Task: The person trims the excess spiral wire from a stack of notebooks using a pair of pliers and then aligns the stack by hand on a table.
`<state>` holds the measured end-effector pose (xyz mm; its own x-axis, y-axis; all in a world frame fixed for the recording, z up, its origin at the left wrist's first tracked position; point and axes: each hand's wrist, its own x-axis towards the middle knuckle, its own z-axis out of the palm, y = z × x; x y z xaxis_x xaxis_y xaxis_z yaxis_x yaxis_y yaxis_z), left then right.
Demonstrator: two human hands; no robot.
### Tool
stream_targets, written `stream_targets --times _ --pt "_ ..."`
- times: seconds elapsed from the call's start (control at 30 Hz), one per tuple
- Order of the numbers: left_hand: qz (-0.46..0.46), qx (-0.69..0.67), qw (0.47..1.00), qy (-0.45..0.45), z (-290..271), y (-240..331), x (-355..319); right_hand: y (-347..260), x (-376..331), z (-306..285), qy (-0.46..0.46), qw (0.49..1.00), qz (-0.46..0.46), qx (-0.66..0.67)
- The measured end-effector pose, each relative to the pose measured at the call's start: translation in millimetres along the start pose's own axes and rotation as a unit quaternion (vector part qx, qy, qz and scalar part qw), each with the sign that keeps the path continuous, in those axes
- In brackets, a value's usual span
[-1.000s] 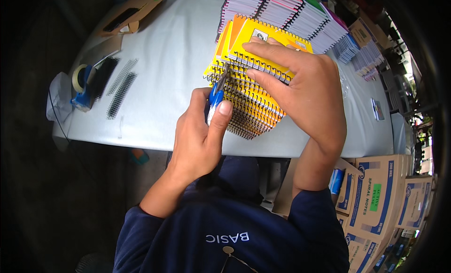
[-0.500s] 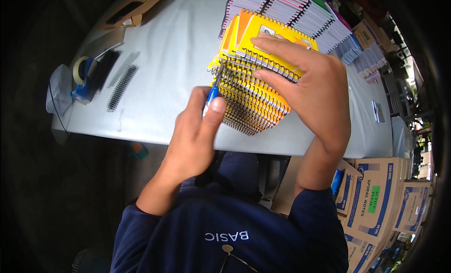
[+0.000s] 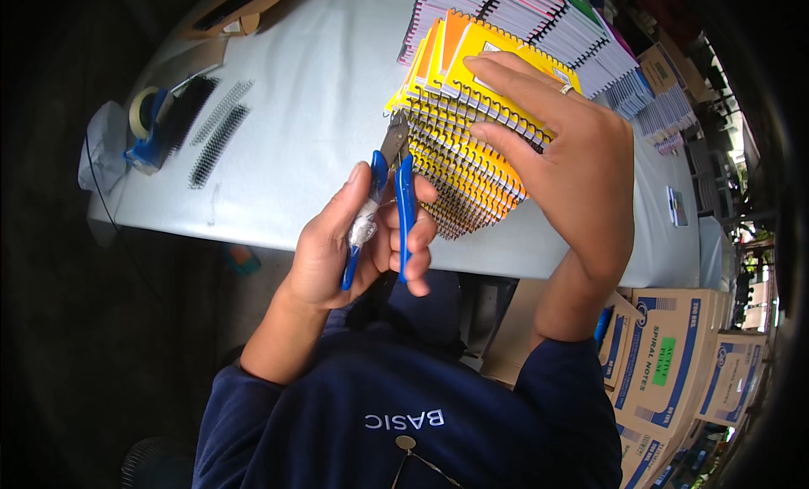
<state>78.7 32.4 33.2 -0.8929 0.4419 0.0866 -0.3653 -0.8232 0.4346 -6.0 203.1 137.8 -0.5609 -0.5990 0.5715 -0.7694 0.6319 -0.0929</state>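
Blue-handled wire cutters (image 3: 404, 207) are in my left hand (image 3: 333, 245), their handles spread and white tape wrapped on one of them. The cutter tips meet the wire coil ends at the left edge of a fanned stack of yellow and orange spiral notebooks (image 3: 472, 160). Over the top notebook, my right hand (image 3: 573, 139) grips the stack, with the thumb on the coil side and the fingers across the yellow cover. A ring shows on one finger. Whether the blades touch a wire is too small to tell.
More spiral-bound books (image 3: 522, 26) lie in rows behind the stack. On the left are loose black coils (image 3: 219, 144), a blue tape dispenser (image 3: 150, 148) and a cardboard box (image 3: 244, 13). Cartons (image 3: 666, 363) are stacked beside me at lower right.
The cutters have turned and their handles have spread, with my left-hand fingers now loosened and visible. The notebook stack and right hand have shifted slightly right.
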Motion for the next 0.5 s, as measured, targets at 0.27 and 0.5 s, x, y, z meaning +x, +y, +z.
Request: stream_targets --times 0.27,0.5 --pt "0.1 0.531 0.814 0.214 4.8 0.0 1.0 -4.9 0.9 -5.6 -0.038 0.999 0.011 -0.01" --pt "-0.036 0.005 0.997 0.067 1.3 8.7 -0.4 -3.2 1.3 -4.2 -0.031 0.999 0.01 -0.017"
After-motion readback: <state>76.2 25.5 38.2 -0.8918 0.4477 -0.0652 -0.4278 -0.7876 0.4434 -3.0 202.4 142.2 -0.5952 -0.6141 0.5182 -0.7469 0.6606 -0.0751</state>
